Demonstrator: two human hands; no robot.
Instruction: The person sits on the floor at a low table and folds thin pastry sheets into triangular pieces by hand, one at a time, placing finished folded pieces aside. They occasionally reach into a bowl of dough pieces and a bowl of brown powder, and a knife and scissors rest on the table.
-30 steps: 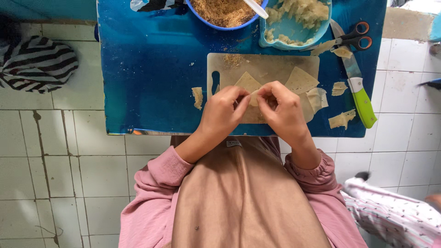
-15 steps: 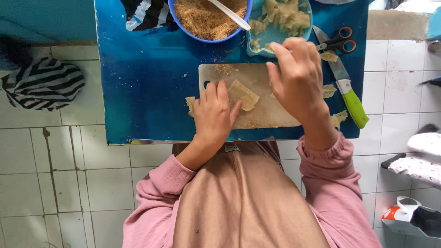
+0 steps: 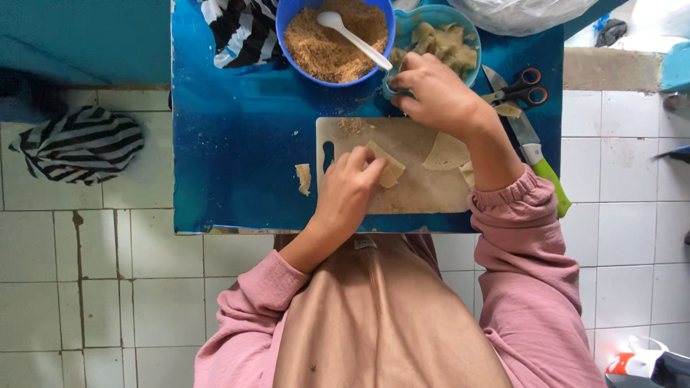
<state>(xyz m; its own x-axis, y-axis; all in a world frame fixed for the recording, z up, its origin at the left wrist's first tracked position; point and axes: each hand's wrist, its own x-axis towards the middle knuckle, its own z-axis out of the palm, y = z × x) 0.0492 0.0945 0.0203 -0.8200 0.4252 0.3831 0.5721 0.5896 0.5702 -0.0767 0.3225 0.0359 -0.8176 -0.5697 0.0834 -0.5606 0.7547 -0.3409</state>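
My left hand [image 3: 350, 188] pins the folded dough piece [image 3: 384, 167] flat on the cutting board [image 3: 417, 194], fingers together. Right hand [image 3: 431, 90] curls at the light-blue bowl [image 3: 467, 32] rim; pinching anything, I cannot tell. Best hold that fold steady.

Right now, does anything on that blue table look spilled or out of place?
Slightly. A torn scrap of beige dough sheet lies off the pale cutting board on the blue tabletop, and brown crumbs are scattered at the board's top left corner, below the blue bowl.
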